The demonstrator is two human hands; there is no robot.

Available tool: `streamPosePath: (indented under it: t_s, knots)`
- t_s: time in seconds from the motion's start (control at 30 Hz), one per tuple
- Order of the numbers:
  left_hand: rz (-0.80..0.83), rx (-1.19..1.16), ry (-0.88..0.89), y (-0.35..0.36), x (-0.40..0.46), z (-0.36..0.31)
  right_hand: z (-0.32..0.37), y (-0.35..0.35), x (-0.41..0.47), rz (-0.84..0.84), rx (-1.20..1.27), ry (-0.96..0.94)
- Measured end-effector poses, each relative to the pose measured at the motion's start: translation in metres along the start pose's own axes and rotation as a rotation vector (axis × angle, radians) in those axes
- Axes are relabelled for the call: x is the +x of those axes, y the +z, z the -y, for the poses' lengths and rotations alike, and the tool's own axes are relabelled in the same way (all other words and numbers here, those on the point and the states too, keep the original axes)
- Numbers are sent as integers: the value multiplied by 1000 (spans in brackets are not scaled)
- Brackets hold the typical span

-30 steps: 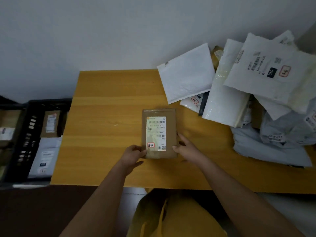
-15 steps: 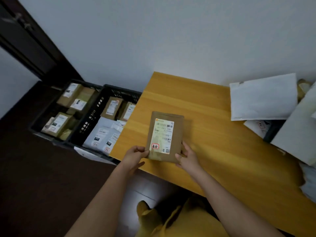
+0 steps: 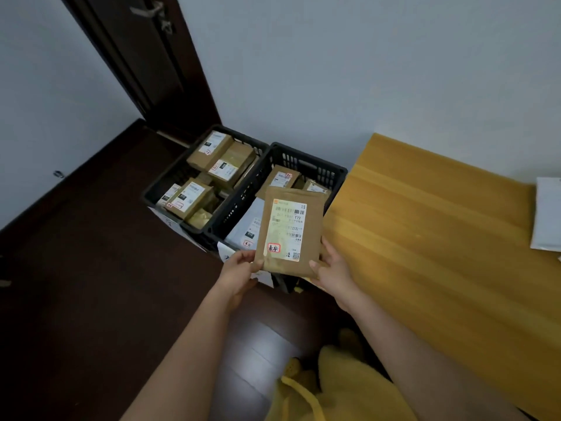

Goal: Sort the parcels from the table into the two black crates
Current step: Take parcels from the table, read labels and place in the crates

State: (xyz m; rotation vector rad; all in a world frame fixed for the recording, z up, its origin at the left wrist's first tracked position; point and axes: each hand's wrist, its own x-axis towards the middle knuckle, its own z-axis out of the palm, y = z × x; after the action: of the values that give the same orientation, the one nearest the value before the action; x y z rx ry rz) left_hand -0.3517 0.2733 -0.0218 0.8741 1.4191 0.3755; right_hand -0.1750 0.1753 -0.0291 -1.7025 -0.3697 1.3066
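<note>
I hold a flat brown parcel with a white shipping label in both hands, label facing up. My left hand pinches its lower left corner and my right hand grips its lower right edge. The parcel hovers over the near part of the right black crate, just left of the wooden table. That crate holds brown parcels and a grey mailer. The left black crate beside it holds several brown boxes.
A white mailer lies at the table's far right edge. A dark door stands behind the crates against the wall. Dark floor spreads to the left, and yellow clothing is below.
Both hands carried the brown parcel left off the table edge to above the right crate. My view swung left, bringing the crates and door into sight.
</note>
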Motion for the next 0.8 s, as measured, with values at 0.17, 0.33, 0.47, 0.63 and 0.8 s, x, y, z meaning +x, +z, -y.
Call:
streamPosePath:
  t_s: [0.17,0.33,0.47,0.63,0.8]
  knots:
    - [-1,-25,-24,-24,32,-13,14,30,27,13,-52,11]
    - [-57,47,-38,-55,81,-34,23,72,76,39,-126,24]
    - [-132,98,-97,-79,129,-56,34,107,122,96,-173,91]
    - [-121,235,-141,-85,172,-89,50,126,161,127,-236,176]
    - [-34,331,-152,-55,206,-109,52,114,190,45,-288,222]
